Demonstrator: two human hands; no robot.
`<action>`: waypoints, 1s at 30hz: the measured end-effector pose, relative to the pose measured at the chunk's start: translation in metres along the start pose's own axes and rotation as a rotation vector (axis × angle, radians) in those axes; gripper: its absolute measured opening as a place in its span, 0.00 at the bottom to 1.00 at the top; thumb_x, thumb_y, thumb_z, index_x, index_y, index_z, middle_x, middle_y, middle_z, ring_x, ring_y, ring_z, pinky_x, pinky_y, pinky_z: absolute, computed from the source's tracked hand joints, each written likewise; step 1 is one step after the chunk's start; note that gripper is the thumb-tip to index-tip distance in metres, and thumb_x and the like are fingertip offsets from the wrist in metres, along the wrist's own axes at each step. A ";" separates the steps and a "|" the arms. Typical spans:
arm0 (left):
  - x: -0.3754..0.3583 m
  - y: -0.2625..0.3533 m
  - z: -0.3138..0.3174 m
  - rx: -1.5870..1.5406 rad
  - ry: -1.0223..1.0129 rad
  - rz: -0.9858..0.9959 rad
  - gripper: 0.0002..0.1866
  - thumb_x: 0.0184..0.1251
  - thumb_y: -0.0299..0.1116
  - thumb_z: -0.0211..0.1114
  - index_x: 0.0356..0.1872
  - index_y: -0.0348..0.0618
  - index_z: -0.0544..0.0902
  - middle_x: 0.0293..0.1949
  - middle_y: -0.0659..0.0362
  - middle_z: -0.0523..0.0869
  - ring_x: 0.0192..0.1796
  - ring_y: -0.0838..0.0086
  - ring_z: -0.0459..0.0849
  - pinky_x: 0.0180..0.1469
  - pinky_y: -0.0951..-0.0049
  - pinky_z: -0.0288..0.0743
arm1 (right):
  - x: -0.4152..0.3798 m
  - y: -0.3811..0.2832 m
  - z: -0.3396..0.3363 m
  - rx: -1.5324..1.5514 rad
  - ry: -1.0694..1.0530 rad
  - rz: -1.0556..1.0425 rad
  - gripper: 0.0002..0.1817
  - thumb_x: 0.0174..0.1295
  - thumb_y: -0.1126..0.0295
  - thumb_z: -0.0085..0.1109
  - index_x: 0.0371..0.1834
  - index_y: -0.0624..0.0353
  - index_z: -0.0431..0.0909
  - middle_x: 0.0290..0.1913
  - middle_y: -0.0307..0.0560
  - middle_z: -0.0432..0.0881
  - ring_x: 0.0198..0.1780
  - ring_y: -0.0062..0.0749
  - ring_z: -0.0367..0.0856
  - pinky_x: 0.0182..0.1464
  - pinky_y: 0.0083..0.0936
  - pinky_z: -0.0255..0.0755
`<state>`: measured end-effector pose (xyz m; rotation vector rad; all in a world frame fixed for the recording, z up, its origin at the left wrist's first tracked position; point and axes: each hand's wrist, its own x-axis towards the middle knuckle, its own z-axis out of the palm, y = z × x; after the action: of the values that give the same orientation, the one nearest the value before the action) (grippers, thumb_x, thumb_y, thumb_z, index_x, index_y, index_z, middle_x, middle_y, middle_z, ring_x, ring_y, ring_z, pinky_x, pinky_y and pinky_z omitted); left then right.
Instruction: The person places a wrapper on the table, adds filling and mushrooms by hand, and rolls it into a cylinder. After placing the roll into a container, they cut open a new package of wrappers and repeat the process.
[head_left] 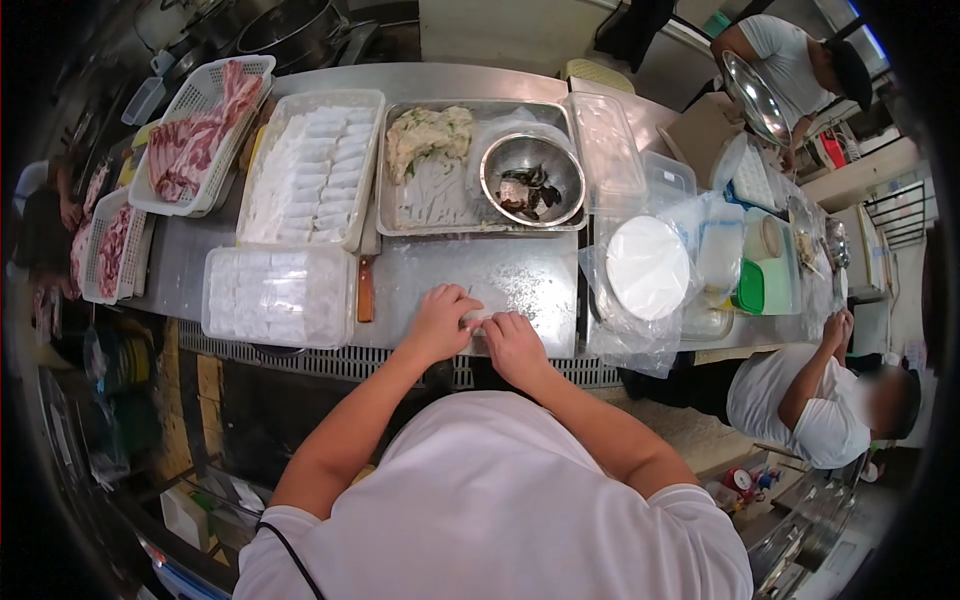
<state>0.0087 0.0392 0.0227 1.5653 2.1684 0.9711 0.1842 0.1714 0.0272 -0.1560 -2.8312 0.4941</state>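
Silver steel worktop (430, 262): free, 12 o'clock from left hand (440, 322).
Rectangular metal tray (455, 229): blocks beyond.
Brown wooden handle (366, 292): blocks 10 o'clock.

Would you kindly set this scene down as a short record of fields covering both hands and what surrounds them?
Left hand: fingers curled at a pale piece, grip unclear
Right hand: at the same piece, grip unclear
Ahead: metal tray bearing green-flecked mixture and steel bowl
Left side: white rolls in a tub; brown handle
Right side: round white stack amid clear plastic
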 end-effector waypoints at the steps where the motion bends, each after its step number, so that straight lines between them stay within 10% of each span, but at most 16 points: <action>1: 0.000 -0.004 -0.006 -0.044 0.046 0.112 0.13 0.62 0.33 0.80 0.47 0.47 0.91 0.47 0.56 0.88 0.54 0.51 0.83 0.61 0.49 0.76 | 0.002 0.003 0.000 0.001 -0.008 0.000 0.20 0.64 0.73 0.72 0.59 0.63 0.82 0.51 0.54 0.82 0.53 0.51 0.82 0.57 0.45 0.78; 20: 0.004 -0.016 0.005 0.001 0.085 0.261 0.22 0.65 0.33 0.78 0.61 0.49 0.90 0.51 0.58 0.90 0.55 0.56 0.86 0.58 0.56 0.77 | 0.016 0.018 -0.003 0.056 -0.007 0.132 0.16 0.72 0.70 0.68 0.61 0.62 0.85 0.54 0.53 0.84 0.56 0.52 0.82 0.61 0.45 0.77; 30: -0.011 -0.007 0.010 0.082 0.097 0.170 0.23 0.66 0.37 0.78 0.63 0.51 0.89 0.54 0.60 0.90 0.58 0.60 0.86 0.61 0.56 0.77 | 0.147 0.030 -0.068 0.366 -0.350 0.566 0.39 0.66 0.61 0.70 0.76 0.74 0.73 0.52 0.71 0.91 0.54 0.71 0.90 0.59 0.56 0.84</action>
<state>0.0136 0.0313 0.0086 1.8011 2.1927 1.0413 0.0640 0.2434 0.1131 -0.8852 -2.9281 1.2524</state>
